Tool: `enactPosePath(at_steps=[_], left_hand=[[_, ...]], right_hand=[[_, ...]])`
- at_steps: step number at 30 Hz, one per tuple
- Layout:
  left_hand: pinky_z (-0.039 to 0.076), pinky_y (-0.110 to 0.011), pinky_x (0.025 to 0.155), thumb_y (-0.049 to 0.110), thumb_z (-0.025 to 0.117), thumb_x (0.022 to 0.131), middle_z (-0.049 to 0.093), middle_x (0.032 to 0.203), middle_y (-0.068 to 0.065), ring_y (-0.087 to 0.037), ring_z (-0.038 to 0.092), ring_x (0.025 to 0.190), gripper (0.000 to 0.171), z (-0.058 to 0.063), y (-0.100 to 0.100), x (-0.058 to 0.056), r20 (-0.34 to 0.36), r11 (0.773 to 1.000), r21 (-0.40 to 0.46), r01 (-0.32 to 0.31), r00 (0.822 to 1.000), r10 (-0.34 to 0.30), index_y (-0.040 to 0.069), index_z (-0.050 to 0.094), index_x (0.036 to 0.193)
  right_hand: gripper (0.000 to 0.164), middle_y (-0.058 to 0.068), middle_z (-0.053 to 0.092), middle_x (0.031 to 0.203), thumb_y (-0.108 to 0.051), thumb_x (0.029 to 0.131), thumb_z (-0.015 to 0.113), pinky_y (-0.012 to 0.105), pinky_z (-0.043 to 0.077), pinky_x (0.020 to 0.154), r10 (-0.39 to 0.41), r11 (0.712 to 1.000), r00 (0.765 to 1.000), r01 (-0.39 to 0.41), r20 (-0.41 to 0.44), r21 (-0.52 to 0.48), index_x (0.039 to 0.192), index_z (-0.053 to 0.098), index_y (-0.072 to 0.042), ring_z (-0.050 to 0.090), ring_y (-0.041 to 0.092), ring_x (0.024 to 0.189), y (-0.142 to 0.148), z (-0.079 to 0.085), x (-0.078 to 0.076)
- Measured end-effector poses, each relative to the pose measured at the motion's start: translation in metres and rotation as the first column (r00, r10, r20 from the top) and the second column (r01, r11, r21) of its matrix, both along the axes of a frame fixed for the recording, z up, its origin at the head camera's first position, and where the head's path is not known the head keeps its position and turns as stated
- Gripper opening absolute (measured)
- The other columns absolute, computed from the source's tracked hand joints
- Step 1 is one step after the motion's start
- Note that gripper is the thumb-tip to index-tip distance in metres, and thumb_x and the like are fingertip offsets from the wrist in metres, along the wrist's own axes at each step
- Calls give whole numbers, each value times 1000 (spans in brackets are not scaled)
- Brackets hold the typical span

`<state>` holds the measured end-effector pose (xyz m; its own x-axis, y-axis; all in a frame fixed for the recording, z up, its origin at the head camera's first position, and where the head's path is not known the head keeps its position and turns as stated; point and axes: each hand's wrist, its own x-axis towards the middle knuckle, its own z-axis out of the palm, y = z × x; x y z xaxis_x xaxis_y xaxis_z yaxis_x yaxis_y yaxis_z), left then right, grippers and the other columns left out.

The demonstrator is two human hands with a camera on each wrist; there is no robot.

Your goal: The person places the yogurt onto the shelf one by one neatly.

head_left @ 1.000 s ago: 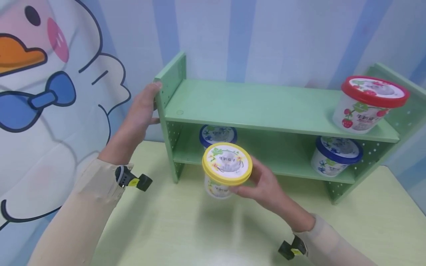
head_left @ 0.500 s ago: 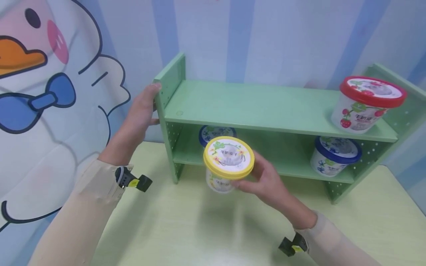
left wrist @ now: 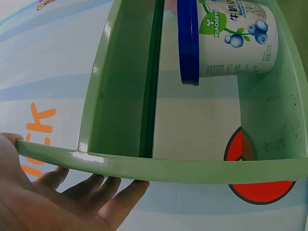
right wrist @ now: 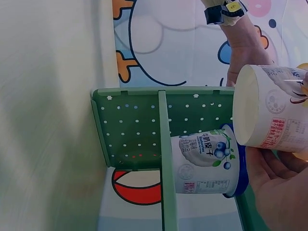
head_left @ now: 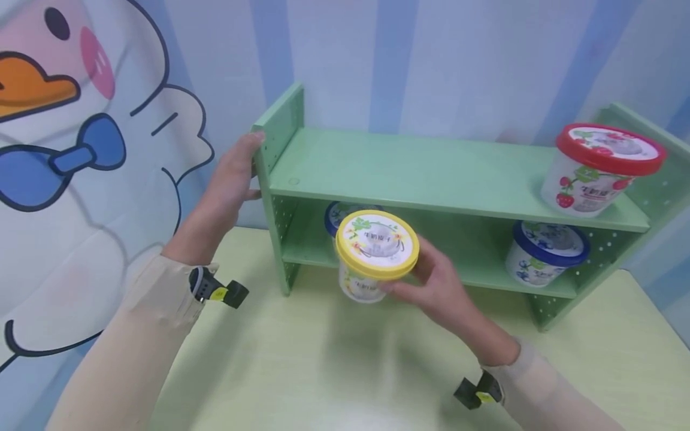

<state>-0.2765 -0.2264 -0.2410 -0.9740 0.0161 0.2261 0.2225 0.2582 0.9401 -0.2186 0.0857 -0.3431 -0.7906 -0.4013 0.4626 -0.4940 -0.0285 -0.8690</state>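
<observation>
My right hand (head_left: pixel 439 287) holds a white paper tub (head_left: pixel 362 286) with a yellow lid, thumb in front and fingers around its far side. It is raised in front of the green two-tier shelf (head_left: pixel 415 173) and overlaps a blue-lidded tub (head_left: pixel 335 216) on the lower board. In the right wrist view, the held tub (right wrist: pixel 248 106) shows its bare base. My left hand (head_left: pixel 232 179) grips the shelf's left side panel (head_left: pixel 277 137). Its thumb is at the edge, and its fingers (left wrist: pixel 122 199) lie against the outer face.
A red-lidded strawberry tub (head_left: pixel 587 185) stands at the right end of the upper board. Below it, another blue-lidded blueberry tub (head_left: pixel 544 260) sits on the lower board. The shelf stands on a pale table (head_left: pixel 302 359) against a striped wall (head_left: pixel 458 66) with a cartoon duck (head_left: pixel 59 251).
My right hand has lifted the yellow-lidded tub a little, moving slightly right. It now covers more of the blue-lidded tub behind. My left hand has stayed on the panel.
</observation>
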Motion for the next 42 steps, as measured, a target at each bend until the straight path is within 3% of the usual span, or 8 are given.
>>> enactPosePath(at_steps=[16,42], left_hand=[[37,-62,100,69,37,94,45,141,-5,-29,35,138,70,0,-1,-2,8,1000,-9,2,1000,-2,22,42,146],[39,-62,97,68,36,95,47,138,-5,-27,39,135,69,0,-1,0,0,1000,-10,12,1000,-12,21,43,145]], right_hand=[[69,9,57,132,1,75,77,46,45,100,-37,999,999,37,-6,4,138,50,-1,54,28,120,-2,8,-5],[68,9,55,134,3,77,74,41,44,102,-27,998,999,25,-42,-53,140,48,-1,52,28,122,-6,29,-7]])
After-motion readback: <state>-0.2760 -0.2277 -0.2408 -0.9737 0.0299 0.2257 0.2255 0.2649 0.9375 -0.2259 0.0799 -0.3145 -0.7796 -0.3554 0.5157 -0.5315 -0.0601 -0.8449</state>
